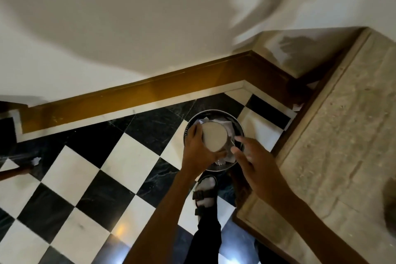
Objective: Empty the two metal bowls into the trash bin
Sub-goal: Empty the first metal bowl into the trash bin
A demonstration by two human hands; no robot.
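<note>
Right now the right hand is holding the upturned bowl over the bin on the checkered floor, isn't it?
Not quite: the head view shows the left hand holding the upturned bowl over the bin on the checkered floor. The right hand hovers beside it, fingers spread, gripping nothing.

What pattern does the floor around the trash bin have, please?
Black-and-white checkerboard tiles on the floor, seen in the head view.
</note>
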